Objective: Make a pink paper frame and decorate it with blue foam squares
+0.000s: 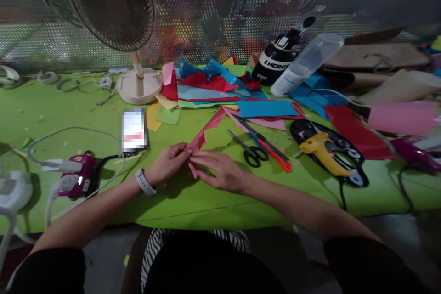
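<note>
A folded strip of pink paper (206,132) slants up and away from my hands over the green tabletop, bending at its far end. My left hand (168,161), with a pale watch band at the wrist, pinches the near part of the strip between thumb and fingers. Against the same part, my right hand (220,170) closes its fingers on the paper from the other side. A short pointed end sticks out below the fingertips. Just right of the hands lie black-handled scissors (253,152) and a red-and-black utility knife (272,149).
A fan (138,83) stands at the back left, a phone (133,131) in front of it. Coloured paper sheets (268,109) pile up along the back by a black bottle (274,64). A yellow glue gun (324,154) rests at right; cables and a purple power adapter (78,174) lie left.
</note>
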{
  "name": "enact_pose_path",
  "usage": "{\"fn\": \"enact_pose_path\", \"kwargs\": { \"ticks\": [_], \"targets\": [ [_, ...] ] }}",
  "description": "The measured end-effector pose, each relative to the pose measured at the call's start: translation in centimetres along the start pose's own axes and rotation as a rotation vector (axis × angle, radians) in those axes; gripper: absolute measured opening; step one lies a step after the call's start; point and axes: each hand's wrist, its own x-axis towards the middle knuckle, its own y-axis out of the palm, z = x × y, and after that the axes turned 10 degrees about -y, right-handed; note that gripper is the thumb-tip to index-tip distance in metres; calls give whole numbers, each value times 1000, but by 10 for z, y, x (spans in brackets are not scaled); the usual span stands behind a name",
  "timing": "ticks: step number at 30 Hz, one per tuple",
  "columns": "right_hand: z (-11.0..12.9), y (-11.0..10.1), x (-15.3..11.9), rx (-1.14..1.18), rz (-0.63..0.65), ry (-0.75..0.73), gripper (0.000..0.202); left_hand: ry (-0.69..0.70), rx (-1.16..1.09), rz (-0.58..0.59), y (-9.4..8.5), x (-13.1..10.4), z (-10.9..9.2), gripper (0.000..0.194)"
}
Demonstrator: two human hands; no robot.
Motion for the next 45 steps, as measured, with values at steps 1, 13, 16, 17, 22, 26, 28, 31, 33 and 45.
{"fn": "enact_pose_path", "kwargs": {
  "ticks": [1, 13, 16, 17, 22, 26, 28, 31, 33, 45],
  "targets": [
    [2, -2, 0, -40, 4, -37, 31, 11, 30, -20, -1, 1, 2, 30],
    [14, -55, -11, -75, 191, -72, 27, 208, 679, -539, -21, 3, 1, 36],
    [22, -48, -18, 119, 321, -213, 23, 165, 732, -606, -24, 5, 4, 40],
    [25, -46, -18, 146, 289, -309, 24, 155, 747, -619, -24, 6, 4, 42],
    [21, -46, -8, -202, -54, -320, 39, 171, 812, -624, -22, 6, 7, 46],
    [-3, -43, 4, -469, 109, 237, 55, 237, 841, -661, -21, 4, 9, 49],
    [-15, -39, 4, -510, 174, 357, 46, 300, 876, -690, -22, 4, 11, 52],
    [-27, -37, -2, -561, 151, 438, 46, 387, 951, -705, -24, 5, 14, 57],
    [-30, -38, -5, -590, 99, 447, 55, 421, 960, -699, -24, 7, 16, 61],
    [-46, -37, -8, -498, -114, 323, 80, 459, 214, -539, -20, 12, 15, 62]
  ]
}}
